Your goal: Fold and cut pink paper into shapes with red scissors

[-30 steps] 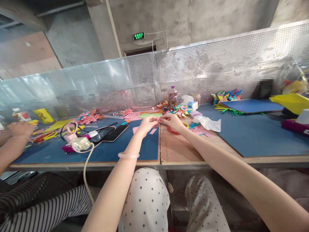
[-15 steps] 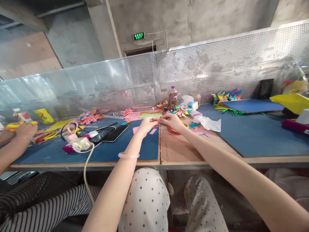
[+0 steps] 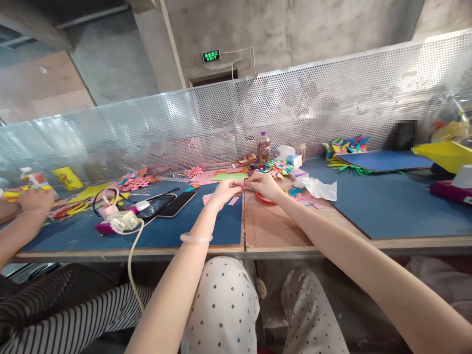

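Note:
My left hand [image 3: 225,191] and my right hand [image 3: 266,186] meet over the seam between the blue mat and the bare wooden board. Both are closed, fingertips pinched on a small piece of pink paper [image 3: 243,185] that is mostly hidden by the fingers. Pink paper strips [image 3: 233,200] lie on the mat beside my left hand. Under my right wrist, red-orange scissor handles [image 3: 264,198] show in part. Just behind my hands are pink and green paper sheets [image 3: 230,176] and a multicoloured paper flower [image 3: 279,169].
Phones [image 3: 177,204] and a power strip [image 3: 106,227] with cables lie to the left. A drink bottle [image 3: 264,150] stands at the back, near crumpled white plastic [image 3: 317,187]. Another person's hands [image 3: 36,200] work at far left. A perforated metal screen [image 3: 165,128] borders the table.
My hands stay nearly in place, still pinching the pink paper, with only slight finger movement. At far left, the other person's hands have shifted a little.

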The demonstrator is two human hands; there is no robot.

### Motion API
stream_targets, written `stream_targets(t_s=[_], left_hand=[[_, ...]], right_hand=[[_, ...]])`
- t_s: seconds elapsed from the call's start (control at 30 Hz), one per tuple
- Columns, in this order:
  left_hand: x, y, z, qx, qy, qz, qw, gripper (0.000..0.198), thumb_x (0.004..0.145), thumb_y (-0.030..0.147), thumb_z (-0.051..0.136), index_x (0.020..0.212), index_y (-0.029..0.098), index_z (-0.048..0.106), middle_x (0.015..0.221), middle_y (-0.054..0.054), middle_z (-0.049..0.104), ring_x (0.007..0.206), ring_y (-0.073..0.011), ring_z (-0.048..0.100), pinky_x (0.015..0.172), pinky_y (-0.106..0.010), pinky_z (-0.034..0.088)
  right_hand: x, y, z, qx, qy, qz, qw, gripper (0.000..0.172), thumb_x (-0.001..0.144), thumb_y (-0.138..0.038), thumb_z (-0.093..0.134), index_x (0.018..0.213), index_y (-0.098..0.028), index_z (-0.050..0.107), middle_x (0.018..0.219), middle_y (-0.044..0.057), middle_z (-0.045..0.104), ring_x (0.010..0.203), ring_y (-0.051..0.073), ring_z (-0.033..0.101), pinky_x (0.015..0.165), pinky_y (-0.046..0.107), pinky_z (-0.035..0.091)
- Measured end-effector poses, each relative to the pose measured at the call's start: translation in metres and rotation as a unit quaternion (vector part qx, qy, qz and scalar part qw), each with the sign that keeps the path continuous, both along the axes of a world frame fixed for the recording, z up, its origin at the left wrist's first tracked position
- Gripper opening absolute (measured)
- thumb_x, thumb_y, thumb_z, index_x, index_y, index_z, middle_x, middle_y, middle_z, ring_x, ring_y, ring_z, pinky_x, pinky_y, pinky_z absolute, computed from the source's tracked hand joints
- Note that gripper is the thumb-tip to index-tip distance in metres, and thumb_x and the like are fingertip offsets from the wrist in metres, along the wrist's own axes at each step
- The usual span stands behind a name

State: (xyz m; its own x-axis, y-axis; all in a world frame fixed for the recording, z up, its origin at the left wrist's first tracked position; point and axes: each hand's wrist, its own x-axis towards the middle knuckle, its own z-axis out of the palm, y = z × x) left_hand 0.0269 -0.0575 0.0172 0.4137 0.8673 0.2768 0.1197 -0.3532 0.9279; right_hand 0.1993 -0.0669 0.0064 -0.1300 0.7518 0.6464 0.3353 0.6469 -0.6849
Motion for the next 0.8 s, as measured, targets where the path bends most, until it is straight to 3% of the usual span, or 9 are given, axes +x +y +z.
stream_targets(t_s=[0.27, 0.47, 0.67, 0.8], left_hand=[[-0.0011, -0.0001, 0.0012, -0.014, 0.009, -0.009, 1.0, 0.035, 0.066, 0.035, 0.07, 0.091, 0.011, 0.065, 0.091, -0.012, 0.067, 0.082, -0.0191, 0.063, 0.078, -0.036, 0.047], [-0.0007, -0.0022, 0.0053, -0.036, -0.03, -0.008, 0.999, 0.038, 0.067, 0.037, 0.07, 0.093, 0.01, 0.064, 0.096, -0.015, 0.067, 0.079, -0.0203, 0.065, 0.079, -0.037, 0.048], [-0.0013, -0.0032, 0.0072, -0.049, -0.056, -0.025, 0.997, 0.04, 0.066, 0.036, 0.071, 0.094, 0.008, 0.064, 0.099, -0.016, 0.067, 0.084, -0.0227, 0.066, 0.084, -0.04, 0.048], [-0.001, -0.0035, 0.0069, -0.047, -0.071, -0.02, 0.996, 0.039, 0.065, 0.035, 0.071, 0.094, 0.009, 0.064, 0.1, -0.015, 0.067, 0.085, -0.0222, 0.065, 0.086, -0.04, 0.047]], right_hand=[[-0.0005, 0.0001, 0.0004, 0.004, -0.002, 0.0, 1.0, 0.016, 0.072, -0.027, 0.059, 0.072, -0.016, 0.071, 0.074, 0.003, 0.063, 0.07, 0.014, 0.057, 0.068, 0.027, 0.043], [-0.0016, 0.0045, -0.0013, 0.001, 0.03, -0.002, 1.0, 0.021, 0.079, -0.03, 0.052, 0.084, -0.016, 0.068, 0.085, 0.005, 0.066, 0.076, 0.015, 0.058, 0.072, 0.028, 0.043], [-0.0032, 0.0028, -0.0016, 0.12, -0.061, -0.083, 0.987, 0.01, 0.076, -0.024, 0.055, 0.081, -0.017, 0.061, 0.083, 0.004, 0.058, 0.072, 0.014, 0.053, 0.068, 0.027, 0.043], [-0.0071, -0.0029, -0.0009, 0.138, -0.095, -0.105, 0.98, 0.008, 0.078, -0.026, 0.055, 0.08, -0.019, 0.057, 0.086, 0.003, 0.053, 0.069, 0.013, 0.051, 0.065, 0.026, 0.043]])
